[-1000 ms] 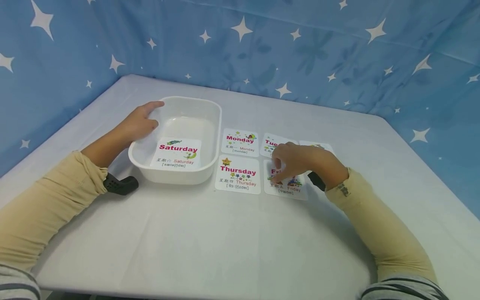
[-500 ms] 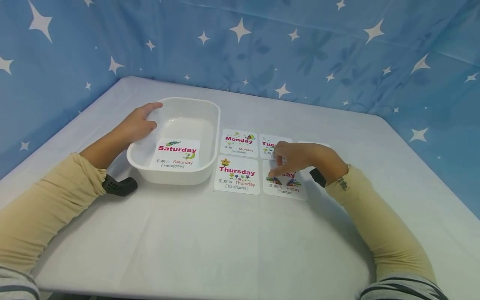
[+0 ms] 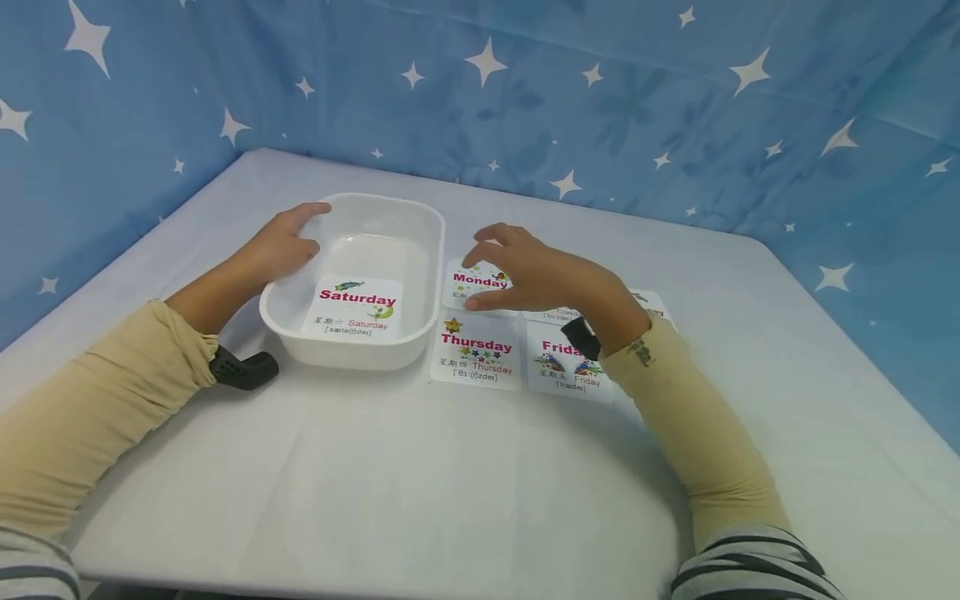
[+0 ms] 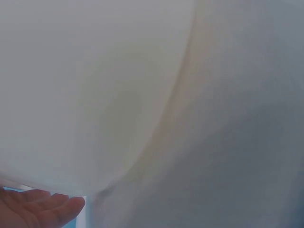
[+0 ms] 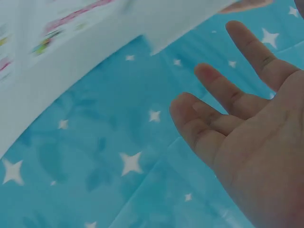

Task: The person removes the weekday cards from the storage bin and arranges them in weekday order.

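My left hand [image 3: 279, 243] holds the left side of a white plastic basin [image 3: 351, 353], thumb and index finger at its rim. In the left wrist view, the fingers [image 4: 57, 209] lie close to the basin's outer wall. A "Saturday" card [image 3: 356, 308] leans inside the basin. My right hand [image 3: 551, 275] hovers over the "Monday" card [image 3: 480, 282] with spread fingers, holding nothing. Below it lie a "Thursday" card [image 3: 477, 352] and a "Friday" card [image 3: 564, 367]. A "Tuesday" card [image 3: 558, 316] is mostly hidden by the hand.
Another card [image 3: 651, 302] lies behind my right wrist, partly covered. A white cloth covers the table [image 3: 420, 483]. A blue curtain [image 3: 525, 108] with white stars hangs behind and beside it. Each wrist carries a black device.
My right hand has left the "Friday" card and moved left and away from me, over the "Monday" card, its fingers spreading. The left hand and basin stay in place.
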`<state>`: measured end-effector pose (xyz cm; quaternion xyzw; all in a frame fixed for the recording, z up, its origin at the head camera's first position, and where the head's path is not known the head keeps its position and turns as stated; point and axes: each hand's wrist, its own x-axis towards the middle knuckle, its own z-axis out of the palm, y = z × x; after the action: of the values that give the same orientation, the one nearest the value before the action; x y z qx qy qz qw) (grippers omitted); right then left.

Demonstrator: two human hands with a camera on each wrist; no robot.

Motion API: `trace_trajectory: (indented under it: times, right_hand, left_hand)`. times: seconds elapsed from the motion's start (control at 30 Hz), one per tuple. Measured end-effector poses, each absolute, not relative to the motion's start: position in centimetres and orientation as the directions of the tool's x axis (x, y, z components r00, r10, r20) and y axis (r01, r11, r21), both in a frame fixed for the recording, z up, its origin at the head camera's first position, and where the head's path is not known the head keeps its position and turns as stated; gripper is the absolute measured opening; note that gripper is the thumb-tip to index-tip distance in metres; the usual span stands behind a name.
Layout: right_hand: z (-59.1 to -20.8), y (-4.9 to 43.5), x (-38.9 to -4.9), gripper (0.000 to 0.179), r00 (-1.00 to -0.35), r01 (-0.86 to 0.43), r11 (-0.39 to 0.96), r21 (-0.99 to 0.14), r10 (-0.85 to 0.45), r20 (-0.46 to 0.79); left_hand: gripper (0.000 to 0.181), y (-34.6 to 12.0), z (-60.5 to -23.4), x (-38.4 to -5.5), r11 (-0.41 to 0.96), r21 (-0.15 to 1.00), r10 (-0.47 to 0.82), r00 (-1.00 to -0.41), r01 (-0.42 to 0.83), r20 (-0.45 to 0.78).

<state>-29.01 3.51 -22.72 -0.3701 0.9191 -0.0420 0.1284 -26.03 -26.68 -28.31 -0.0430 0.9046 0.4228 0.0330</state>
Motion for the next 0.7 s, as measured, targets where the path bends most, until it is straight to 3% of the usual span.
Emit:
trace_trajectory:
  times: [0.27, 0.47, 0.57, 0.7]
  right_hand:
    - [-21.7, -3.2, -27.8, 0.061, -0.633, -0.729, 0.660, -0.181, -0.751, -0.189]
    - [-23.9, -7.0, -27.6, 0.078, -0.575, -0.761, 0.637, -0.124, -0.750, -0.328]
    - [-25.3, -8.0, -27.5, 0.090, -0.600, -0.748, 0.664, -0.005, -0.679, -0.423]
    - [-26.1, -8.6, -27.9, 0.100, -0.668, -0.693, 0.714, 0.096, -0.587, -0.457]
  left_hand:
    - [0.065, -26.6, -28.4, -26.2, 0.632, 0.769, -0.058, -0.995, -0.099, -0.081]
    - [0.065, -26.6, -28.6, -26.1, 0.628, 0.772, -0.039, -0.995, -0.097, -0.094]
    - [0.065, -26.5, -28.5, -26.0, 0.638, 0.764, -0.039, -0.995, -0.096, -0.092]
    - [0.065, -26.4, -28.2, -25.9, 0.643, 0.760, -0.051, -0.996, -0.090, -0.075]
